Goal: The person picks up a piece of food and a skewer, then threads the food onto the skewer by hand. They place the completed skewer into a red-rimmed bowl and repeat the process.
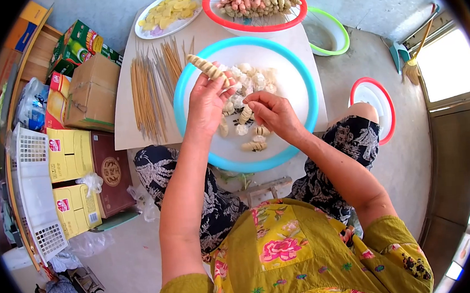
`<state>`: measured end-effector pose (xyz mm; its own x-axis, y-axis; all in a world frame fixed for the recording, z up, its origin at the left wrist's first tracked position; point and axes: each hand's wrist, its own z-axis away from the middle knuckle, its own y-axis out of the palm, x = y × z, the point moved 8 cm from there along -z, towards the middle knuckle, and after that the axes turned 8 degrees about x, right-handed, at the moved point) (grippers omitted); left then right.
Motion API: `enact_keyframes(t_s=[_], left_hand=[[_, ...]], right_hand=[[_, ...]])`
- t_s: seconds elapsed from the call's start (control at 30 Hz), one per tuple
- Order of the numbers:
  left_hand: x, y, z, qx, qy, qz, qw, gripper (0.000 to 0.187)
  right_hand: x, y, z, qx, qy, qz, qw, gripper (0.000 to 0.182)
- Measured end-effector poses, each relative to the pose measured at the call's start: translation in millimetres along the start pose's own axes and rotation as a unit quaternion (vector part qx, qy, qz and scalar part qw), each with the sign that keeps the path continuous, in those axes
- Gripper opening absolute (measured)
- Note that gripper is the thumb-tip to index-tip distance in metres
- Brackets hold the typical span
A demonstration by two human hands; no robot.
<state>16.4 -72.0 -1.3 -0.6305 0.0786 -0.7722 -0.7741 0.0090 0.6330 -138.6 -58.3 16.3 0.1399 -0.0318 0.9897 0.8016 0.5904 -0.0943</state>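
Observation:
My left hand point(205, 105) is closed around a pale, ridged, spiral-shaped food piece point(206, 68), tilted up to the left above the basin's near-left part. My right hand point(275, 115) has thumb and forefinger pinched together; whatever sits between the fingertips is too small to make out. Beneath both hands stands a white basin with a blue rim point(311, 95). Inside it lie crumpled whitish pieces point(255, 81) and several more ridged pieces point(254, 145) close to my right hand.
Wooden skewers point(143, 98) lie on the white table point(124, 124) left of the basin. Behind are a plate of yellow slices point(168, 12) and a red-rimmed basin point(303, 11) with loaded skewers. Cardboard boxes point(89, 94) stack at left; green-rimmed point(341, 33) and red-rimmed point(390, 108) basins stand at right.

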Motion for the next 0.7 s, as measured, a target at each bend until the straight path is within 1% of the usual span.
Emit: enact_keyframes(t_s=[0.03, 0.07, 0.1, 0.13, 0.17, 0.23, 0.3, 0.37, 0.43, 0.47, 0.53, 0.67, 0.7], left_hand=[[-5, -3, 0, -0.005, 0.013, 0.017, 1.000, 0.039], [-10, -6, 0, -0.009, 0.027, 0.034, 0.999, 0.040], [-13, -9, 0, -0.015, 0.033, 0.033, 0.999, 0.040], [-16, -11, 0, -0.015, 0.036, 0.033, 0.999, 0.040], [-17, -12, -1, -0.006, 0.030, 0.041, 0.999, 0.041], [-19, -10, 0, 0.002, 0.026, 0.049, 0.998, 0.041], [-18, -2, 2, 0.017, 0.007, 0.034, 0.999, 0.042], [-17, -2, 3, 0.020, 0.011, 0.015, 1.000, 0.043], [-16, -3, 2, 0.023, 0.017, -0.005, 1.000, 0.044], [-16, -3, 1, 0.033, 0.018, -0.015, 0.999, 0.045], [-18, -1, 1, 0.043, 0.020, -0.024, 0.999, 0.046], [-15, 6, 3, 0.074, 0.000, -0.006, 0.997, 0.048], [-13, 8, 2, 0.081, -0.009, 0.002, 0.997, 0.049]], right_hand=[[0, 1, 1, 0.013, 0.020, -0.020, 1.000, 0.016], [1, -2, 1, 0.013, 0.018, -0.019, 1.000, 0.016], [2, 0, 2, 0.042, 0.021, -0.029, 0.998, 0.016], [3, 2, 2, 0.071, 0.023, -0.039, 0.996, 0.017], [1, -1, 2, 0.073, 0.021, -0.038, 0.996, 0.017], [-7, 3, 2, 0.125, 0.030, -0.022, 0.992, 0.015], [-11, 4, 2, 0.119, 0.021, -0.015, 0.993, 0.014], [-11, 5, 4, 0.113, 0.011, -0.006, 0.994, 0.013], [-5, 4, 4, 0.090, -0.027, 0.014, 0.996, 0.010], [-5, 4, 4, 0.089, -0.028, 0.015, 0.995, 0.010], [-3, -1, 5, 0.064, -0.033, 0.075, 0.995, 0.009], [4, 2, 11, 0.054, -0.023, 0.068, 0.996, 0.009], [4, 2, 11, 0.050, -0.024, 0.087, 0.995, 0.009]])
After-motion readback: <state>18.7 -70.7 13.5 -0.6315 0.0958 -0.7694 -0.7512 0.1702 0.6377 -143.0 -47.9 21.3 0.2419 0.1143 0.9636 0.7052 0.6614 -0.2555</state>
